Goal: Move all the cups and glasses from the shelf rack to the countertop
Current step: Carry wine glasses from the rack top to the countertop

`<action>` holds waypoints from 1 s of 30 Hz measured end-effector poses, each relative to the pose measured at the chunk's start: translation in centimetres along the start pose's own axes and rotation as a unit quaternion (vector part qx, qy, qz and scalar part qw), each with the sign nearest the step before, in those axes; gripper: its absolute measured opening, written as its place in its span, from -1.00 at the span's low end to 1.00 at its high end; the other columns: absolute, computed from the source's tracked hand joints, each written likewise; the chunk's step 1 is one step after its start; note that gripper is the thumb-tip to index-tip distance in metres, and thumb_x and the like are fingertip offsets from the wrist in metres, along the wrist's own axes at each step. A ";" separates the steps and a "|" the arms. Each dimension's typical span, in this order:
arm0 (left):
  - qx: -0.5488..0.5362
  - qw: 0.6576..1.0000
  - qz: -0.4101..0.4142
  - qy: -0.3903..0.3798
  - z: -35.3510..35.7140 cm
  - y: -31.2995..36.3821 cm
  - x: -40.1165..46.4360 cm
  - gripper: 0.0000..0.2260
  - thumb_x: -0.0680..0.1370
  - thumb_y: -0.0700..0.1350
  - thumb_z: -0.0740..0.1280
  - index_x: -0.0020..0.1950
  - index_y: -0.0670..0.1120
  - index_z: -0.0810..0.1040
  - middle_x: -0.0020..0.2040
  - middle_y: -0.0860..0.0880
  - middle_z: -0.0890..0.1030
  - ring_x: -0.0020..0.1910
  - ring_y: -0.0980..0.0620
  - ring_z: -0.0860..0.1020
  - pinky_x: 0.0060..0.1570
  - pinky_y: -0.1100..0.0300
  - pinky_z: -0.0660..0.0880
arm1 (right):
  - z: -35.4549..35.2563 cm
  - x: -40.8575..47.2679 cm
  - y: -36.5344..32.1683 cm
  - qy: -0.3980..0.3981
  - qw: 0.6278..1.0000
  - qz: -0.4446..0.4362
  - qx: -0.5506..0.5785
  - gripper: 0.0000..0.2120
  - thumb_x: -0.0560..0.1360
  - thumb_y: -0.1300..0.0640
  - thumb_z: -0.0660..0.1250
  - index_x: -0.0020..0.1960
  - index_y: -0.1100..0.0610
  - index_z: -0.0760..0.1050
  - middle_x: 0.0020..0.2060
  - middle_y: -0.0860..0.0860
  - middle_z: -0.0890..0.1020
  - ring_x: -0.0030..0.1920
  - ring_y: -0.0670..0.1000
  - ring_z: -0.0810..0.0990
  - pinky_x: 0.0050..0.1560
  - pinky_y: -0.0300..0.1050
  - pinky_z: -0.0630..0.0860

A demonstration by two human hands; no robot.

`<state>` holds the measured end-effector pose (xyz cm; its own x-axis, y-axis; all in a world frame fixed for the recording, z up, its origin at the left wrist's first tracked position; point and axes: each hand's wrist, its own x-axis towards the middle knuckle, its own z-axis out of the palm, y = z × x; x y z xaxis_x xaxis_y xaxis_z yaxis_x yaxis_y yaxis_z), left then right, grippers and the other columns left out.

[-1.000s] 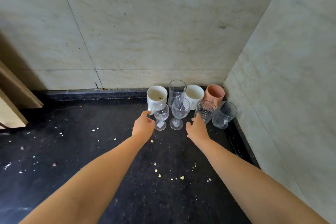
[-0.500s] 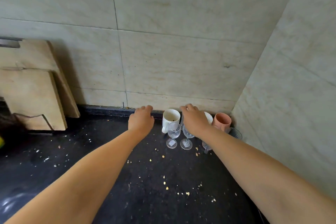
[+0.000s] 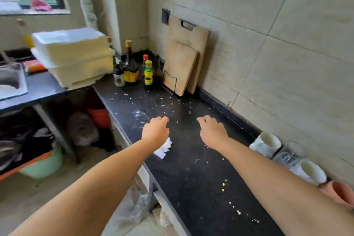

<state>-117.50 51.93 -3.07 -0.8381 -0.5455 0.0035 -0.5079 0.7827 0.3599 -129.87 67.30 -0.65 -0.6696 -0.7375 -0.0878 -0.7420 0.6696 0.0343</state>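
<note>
Cups (image 3: 266, 142), seemingly beyond both empty hands (image 3: 183, 132).

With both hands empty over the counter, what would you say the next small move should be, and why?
Probably keep turning left to look for the shelf rack, which is not in view. Both the left hand and the right hand hover over the black countertop holding nothing, and the white mugs, a glass and a pink cup already stand by the wall.

Cups (image 3: 266, 142) are ranged along the tabletop (image 3: 191, 168) at three o'clock; boards (image 3: 183, 57) are propped at twelve, bottles (image 3: 138, 69) left of them.
</note>
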 end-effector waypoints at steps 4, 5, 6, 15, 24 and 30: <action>0.001 0.993 -0.111 0.042 -2.9 -7.9 -5.6 -0.66 0.56 -0.14 0.18 0.34 -0.09 0.41 0.24 -0.12 0.52 0.25 -0.17 0.45 0.16 -0.03 0.43 | 0.0 0.9 -9.9 0.000 0.992 -0.124 -0.006 -0.54 0.58 0.23 0.14 0.46 0.11 0.19 0.39 0.11 0.33 0.33 0.16 0.37 0.21 0.06 0.39; 0.005 0.989 -0.134 0.056 -3.8 -9.8 -7.1 -0.66 0.56 -0.14 0.19 0.34 -0.09 0.41 0.23 -0.13 0.52 0.25 -0.17 0.46 0.17 -0.04 0.43 | -0.1 0.9 -12.6 0.003 0.988 -0.157 -0.004 -0.56 0.58 0.23 0.14 0.44 0.12 0.21 0.38 0.12 0.34 0.33 0.17 0.38 0.21 0.06 0.39; 0.005 0.985 -0.157 0.070 -4.6 -11.9 -8.8 -0.66 0.56 -0.13 0.19 0.35 -0.08 0.40 0.23 -0.13 0.52 0.25 -0.17 0.45 0.17 -0.04 0.43 | -0.3 0.8 -15.5 0.007 0.982 -0.190 -0.002 -0.57 0.57 0.23 0.14 0.43 0.12 0.22 0.37 0.13 0.36 0.32 0.17 0.39 0.20 0.07 0.40; 0.027 0.940 -0.311 0.135 -10.9 -28.3 -24.0 -0.66 0.55 -0.10 0.21 0.33 -0.07 0.44 0.23 -0.12 0.53 0.26 -0.15 0.46 0.17 -0.03 0.44 | -0.6 -3.8 -39.5 0.036 0.918 -0.394 0.002 -0.53 0.59 0.20 0.11 0.49 0.12 0.19 0.35 0.12 0.38 0.30 0.18 0.42 0.19 0.09 0.42; 0.002 0.884 -0.434 0.175 -17.7 -44.5 -39.0 -0.72 0.58 -0.08 0.21 0.27 -0.07 0.49 0.18 -0.09 0.56 0.20 -0.11 0.51 0.17 -0.01 0.49 | 0.5 -10.8 -62.0 0.022 0.871 -0.491 0.013 -0.60 0.58 0.15 0.13 0.42 0.13 0.28 0.32 0.11 0.41 0.31 0.17 0.41 0.19 0.08 0.41; -0.030 0.842 -0.491 0.222 -20.0 -50.7 -45.9 -0.78 0.58 -0.08 0.23 0.19 -0.07 0.52 0.09 -0.06 0.59 0.05 -0.03 0.57 0.08 0.02 0.56 | 0.8 -13.8 -73.3 -0.006 0.838 -0.545 0.019 -0.62 0.58 0.16 0.13 0.39 0.14 0.32 0.28 0.13 0.43 0.27 0.20 0.44 0.17 0.10 0.42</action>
<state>-49.27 31.32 -2.83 0.1429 -0.9895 0.0210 -0.8907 -0.1193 0.4388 -66.25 28.44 -2.74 0.4065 -0.9119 -0.0569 -0.9107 -0.3994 -0.1051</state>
